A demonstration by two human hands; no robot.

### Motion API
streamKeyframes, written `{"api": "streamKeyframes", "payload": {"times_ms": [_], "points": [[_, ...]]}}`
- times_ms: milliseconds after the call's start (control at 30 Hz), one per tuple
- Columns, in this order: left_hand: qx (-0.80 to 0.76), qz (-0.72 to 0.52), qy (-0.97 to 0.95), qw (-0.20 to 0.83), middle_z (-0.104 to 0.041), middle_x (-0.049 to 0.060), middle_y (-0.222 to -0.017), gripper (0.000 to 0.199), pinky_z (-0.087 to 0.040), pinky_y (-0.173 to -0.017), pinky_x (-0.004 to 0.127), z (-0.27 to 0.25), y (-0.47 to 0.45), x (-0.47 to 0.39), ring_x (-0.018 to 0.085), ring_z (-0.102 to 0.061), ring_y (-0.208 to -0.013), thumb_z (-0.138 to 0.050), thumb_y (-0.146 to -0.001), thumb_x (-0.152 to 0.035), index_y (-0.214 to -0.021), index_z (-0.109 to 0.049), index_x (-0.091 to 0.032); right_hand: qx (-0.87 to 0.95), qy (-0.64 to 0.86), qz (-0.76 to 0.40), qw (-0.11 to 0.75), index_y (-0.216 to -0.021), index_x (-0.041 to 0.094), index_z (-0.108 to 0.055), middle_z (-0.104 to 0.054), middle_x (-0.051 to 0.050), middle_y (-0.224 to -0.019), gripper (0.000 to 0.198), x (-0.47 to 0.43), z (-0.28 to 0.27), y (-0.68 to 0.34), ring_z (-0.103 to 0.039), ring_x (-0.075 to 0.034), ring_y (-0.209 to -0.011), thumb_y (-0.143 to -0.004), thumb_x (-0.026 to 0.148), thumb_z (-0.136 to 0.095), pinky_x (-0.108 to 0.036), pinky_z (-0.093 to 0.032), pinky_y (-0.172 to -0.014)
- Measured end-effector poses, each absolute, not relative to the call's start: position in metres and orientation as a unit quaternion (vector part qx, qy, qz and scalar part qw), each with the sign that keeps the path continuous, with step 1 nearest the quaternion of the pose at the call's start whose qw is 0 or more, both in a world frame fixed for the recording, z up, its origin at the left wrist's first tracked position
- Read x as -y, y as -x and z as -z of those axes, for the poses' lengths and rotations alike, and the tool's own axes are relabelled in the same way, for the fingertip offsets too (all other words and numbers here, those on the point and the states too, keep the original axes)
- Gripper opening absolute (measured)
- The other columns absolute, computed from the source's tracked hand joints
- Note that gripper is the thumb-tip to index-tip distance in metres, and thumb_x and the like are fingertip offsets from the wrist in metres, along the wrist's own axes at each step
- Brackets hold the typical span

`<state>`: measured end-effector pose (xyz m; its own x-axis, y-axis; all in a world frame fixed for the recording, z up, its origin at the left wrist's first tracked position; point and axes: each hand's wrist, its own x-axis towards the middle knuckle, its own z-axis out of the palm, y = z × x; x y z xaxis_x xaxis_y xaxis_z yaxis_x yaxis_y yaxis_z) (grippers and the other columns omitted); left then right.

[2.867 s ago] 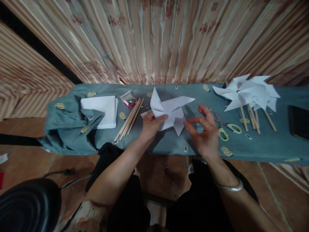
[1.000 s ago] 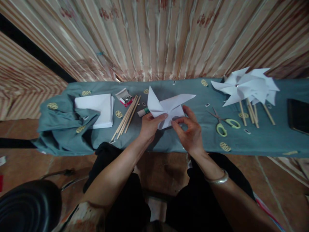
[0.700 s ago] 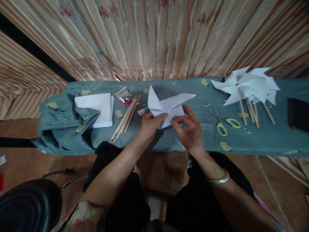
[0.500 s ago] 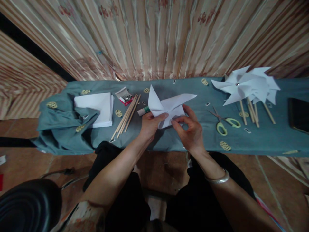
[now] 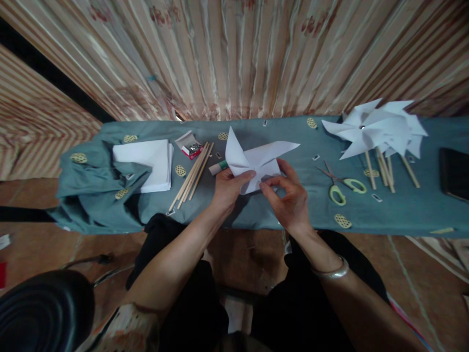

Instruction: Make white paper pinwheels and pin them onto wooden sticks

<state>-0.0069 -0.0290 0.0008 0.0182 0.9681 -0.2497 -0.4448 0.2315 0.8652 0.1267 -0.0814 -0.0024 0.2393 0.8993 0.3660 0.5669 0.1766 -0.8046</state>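
Between my hands is a white paper pinwheel, with two pointed blades standing out at the top. My left hand grips its left side, the thumb pressed near the centre where the folds meet. My right hand pinches the lower right part of the paper between thumb and forefinger. Partly behind my left hand lies a glue stick with a green and white barrel. Farther left rest several thin wooden sticks and a small open box of metal pins.
At the left is a stack of white paper, partly under a cloth fold. Scissors with green handles lie right of my hands. Several finished pinwheels on sticks and a dark phone-like object are farther right on the green cloth.
Both hands keep the same hold on the paper pinwheel. The view has shifted very slightly; nothing else has visibly moved.
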Motion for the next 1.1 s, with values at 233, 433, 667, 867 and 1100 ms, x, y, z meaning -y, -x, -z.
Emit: {"api": "streamKeyframes", "payload": {"times_ms": [233,433,667,867,1100], "points": [[-0.447,-0.553,-0.286,0.642,-0.075,0.002,-0.072,0.031,-0.052,-0.068,0.03,-0.003,0.014,0.025,0.015,-0.064,-0.063,-0.091,-0.046,-0.026,-0.071,-0.076,-0.016,0.579,0.621,-0.177,0.498,-0.076,0.023,-0.069,-0.058,-0.01,-0.143,0.018,0.086,-0.012,-0.14,-0.056,-0.032,-0.131,-0.08,0.04,-0.073,-0.056,-0.041,-0.112],[-0.444,-0.517,-0.31,0.663,-0.076,0.003,-0.075,0.03,-0.052,-0.072,0.031,-0.002,0.008,0.033,0.017,-0.065,-0.067,-0.089,-0.047,-0.024,-0.073,-0.077,-0.015,0.511,0.609,-0.302,0.527,-0.101,0.024,-0.071,-0.069,-0.008,-0.127,0.039,0.073,-0.003,-0.168,-0.064,-0.028,-0.117,-0.072,0.049,-0.079,-0.049,-0.051,-0.1],[-0.459,-0.479,-0.366,0.653,-0.074,0.002,-0.072,0.023,-0.05,-0.068,0.028,-0.002,0.003,0.043,0.016,-0.063,-0.065,-0.086,-0.051,-0.022,-0.071,-0.076,-0.014,0.399,0.567,-0.526,0.493,-0.081,0.021,-0.075,-0.078,-0.003,-0.082,0.037,0.073,-0.005,-0.158,-0.068,-0.02,-0.071,-0.053,0.041,-0.088,-0.036,-0.056,-0.07],[-0.465,-0.481,-0.384,0.636,-0.074,0.002,-0.072,0.023,-0.051,-0.068,0.029,-0.004,0.001,0.045,0.017,-0.063,-0.066,-0.085,-0.053,-0.022,-0.073,-0.077,-0.015,0.385,0.581,-0.504,0.51,-0.072,0.019,-0.074,-0.075,-0.002,-0.072,0.031,0.073,-0.003,-0.153,-0.063,-0.017,-0.062,-0.051,0.039,-0.087,-0.033,-0.053,-0.063],[-0.444,-0.504,-0.404,0.621,-0.075,0.001,-0.07,0.017,-0.05,-0.062,0.026,-0.008,-0.002,0.045,0.015,-0.062,-0.061,-0.084,-0.054,-0.022,-0.068,-0.077,-0.016,0.379,0.58,-0.494,0.526,-0.067,0.021,-0.073,-0.075,-0.001,-0.069,0.032,0.071,-0.014,-0.15,-0.064,-0.018,-0.059,-0.048,0.041,-0.089,-0.032,-0.053,-0.057]]}}
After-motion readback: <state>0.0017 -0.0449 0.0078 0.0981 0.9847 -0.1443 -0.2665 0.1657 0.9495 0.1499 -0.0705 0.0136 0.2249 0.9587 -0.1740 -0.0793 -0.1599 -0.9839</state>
